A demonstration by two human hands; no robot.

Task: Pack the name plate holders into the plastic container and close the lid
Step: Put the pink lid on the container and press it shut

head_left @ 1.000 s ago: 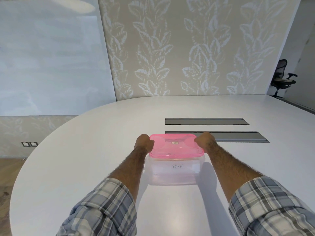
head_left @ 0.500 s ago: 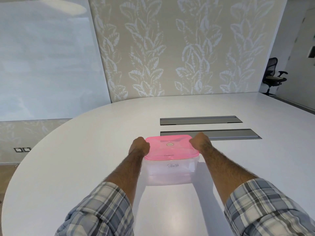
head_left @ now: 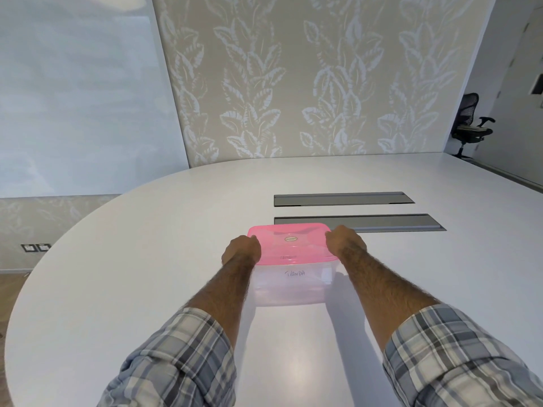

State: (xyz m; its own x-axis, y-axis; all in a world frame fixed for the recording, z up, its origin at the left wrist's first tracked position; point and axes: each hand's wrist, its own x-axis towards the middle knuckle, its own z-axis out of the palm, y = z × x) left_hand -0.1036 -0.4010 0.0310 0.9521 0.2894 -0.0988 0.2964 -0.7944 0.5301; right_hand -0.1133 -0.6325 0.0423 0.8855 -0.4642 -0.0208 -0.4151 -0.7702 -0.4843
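White oval bench carries our clear plastic container; our left hand and right hand each grip its translucent pink lid by opposite edges.

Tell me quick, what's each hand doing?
Left hand: closed on the pink lid's left edge.
Right hand: closed on its right edge.

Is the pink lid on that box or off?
On. The pink lid covers the clear container, with the left hand and right hand at its sides. Whether it has clicked shut, cannot tell.
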